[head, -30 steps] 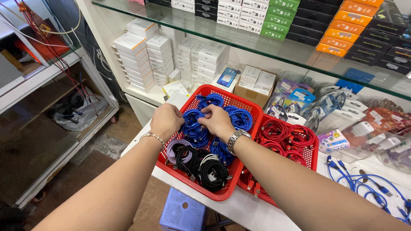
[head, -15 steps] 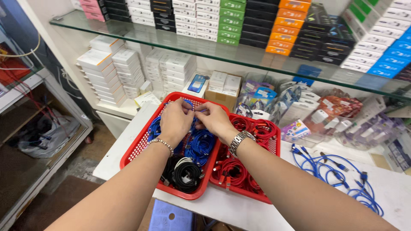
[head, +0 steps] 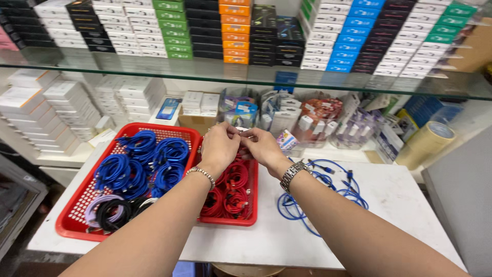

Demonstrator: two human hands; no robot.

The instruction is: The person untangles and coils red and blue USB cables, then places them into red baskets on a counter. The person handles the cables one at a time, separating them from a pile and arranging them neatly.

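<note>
Arms: both enter from 6 o'clock and meet at centre, over the far edge of the red cables.

Left hand (head: 219, 146): bracelet at the wrist, fingers curled, tips pinched toward the right hand. Right hand (head: 262, 147): metal watch at the wrist, fingertips closed against the left's. Between them sits something small and pale; what it is cannot be told, though both hands look closed on it.

Small tray (head: 252, 205): red, directly under the hands, holding red cables (head: 230, 187) in coils.

Large tray (head: 72, 215): red, at 9 o'clock, with blue cables (head: 143, 164) at the back and black and lilac coils at the front.

Loose cable (head: 318, 184): blue, uncoiled on the white table (head: 400, 205), at 3 o'clock.

Handling note: fingertip work of this kind likely goes best kept low over the tray, so a dropped piece lands among the coils.

Shelf (head: 246, 77): glass, at 12 o'clock, stacked with coloured boxes; bagged goods below it.
</note>
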